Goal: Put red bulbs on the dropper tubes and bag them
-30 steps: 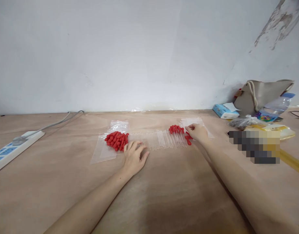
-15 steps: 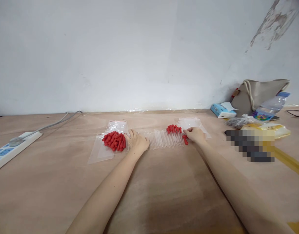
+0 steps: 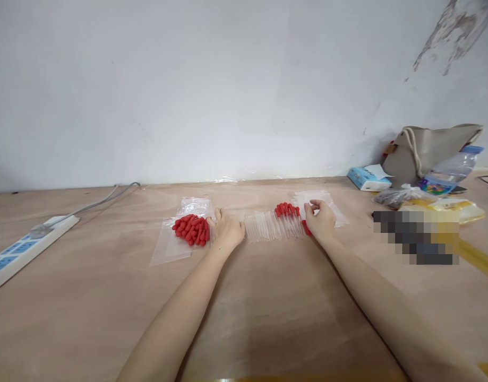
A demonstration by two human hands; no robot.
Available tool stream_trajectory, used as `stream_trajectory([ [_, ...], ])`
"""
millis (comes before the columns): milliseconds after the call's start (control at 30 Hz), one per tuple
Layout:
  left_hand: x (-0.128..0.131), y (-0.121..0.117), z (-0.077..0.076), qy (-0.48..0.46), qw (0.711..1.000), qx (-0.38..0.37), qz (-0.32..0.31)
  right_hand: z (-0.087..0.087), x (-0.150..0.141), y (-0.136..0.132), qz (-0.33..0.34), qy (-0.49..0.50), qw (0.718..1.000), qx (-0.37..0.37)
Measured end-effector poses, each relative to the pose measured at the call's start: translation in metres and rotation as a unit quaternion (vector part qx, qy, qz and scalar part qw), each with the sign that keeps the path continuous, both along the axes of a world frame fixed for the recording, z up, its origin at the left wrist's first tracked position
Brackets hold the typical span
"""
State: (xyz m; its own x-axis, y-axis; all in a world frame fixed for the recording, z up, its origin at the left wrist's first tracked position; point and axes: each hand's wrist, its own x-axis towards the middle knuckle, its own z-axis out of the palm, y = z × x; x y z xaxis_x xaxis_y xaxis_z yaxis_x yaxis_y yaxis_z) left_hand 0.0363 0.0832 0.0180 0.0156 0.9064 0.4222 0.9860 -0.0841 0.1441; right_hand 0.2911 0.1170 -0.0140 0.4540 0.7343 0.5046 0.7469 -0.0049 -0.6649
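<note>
Several clear thin dropper tubes (image 3: 263,227) lie side by side in a row on the table. At the row's right end, red rubber bulbs (image 3: 287,209) sit on the far ends of several tubes. My left hand (image 3: 227,228) rests at the row's left end, fingers spread, beside a pile of loose red bulbs (image 3: 191,229). My right hand (image 3: 320,219) is just right of the row, its thumb and forefinger apart with nothing visible between them. It partly covers a loose red bulb (image 3: 306,227) near its thumb.
Clear plastic bags (image 3: 168,254) lie under the pile, and more plastic bags (image 3: 334,206) lie behind my right hand. A power strip (image 3: 32,244) is at the left. Toward the right stand a tissue pack (image 3: 369,179), a grey bag (image 3: 435,151) and a plastic bottle (image 3: 454,171).
My right hand has drawn slightly right, and its thumb and forefinger have parted. The left hand stays at the row's left end. The whole view has shifted a little.
</note>
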Motion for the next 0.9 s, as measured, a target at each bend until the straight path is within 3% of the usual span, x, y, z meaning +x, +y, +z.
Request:
stream_trajectory([
  [100, -0.011, -0.016, 0.006, 0.025, 0.995, 0.069, -0.064, 0.0, -0.015, -0.01, 0.064, -0.019, 0.991, 0.119],
  [267, -0.035, -0.046, 0.0, 0.044, 0.966, 0.105, -0.233, 0.003, -0.056, -0.041, 0.241, -0.029, 0.953, 0.182],
  [333, -0.045, -0.051, -0.009, 0.032, 0.958, 0.099, -0.267, 0.002, -0.072, -0.055, 0.32, -0.055, 0.929, 0.177],
  [467, -0.056, -0.053, -0.022, 0.004, 0.955, 0.1, -0.279, -0.001, -0.091, -0.073, 0.447, -0.084, 0.883, 0.117],
  [900, -0.055, -0.053, -0.02, -0.026, 0.948, 0.088, -0.305, -0.001, -0.094, -0.075, 0.477, -0.096, 0.869, 0.085],
])
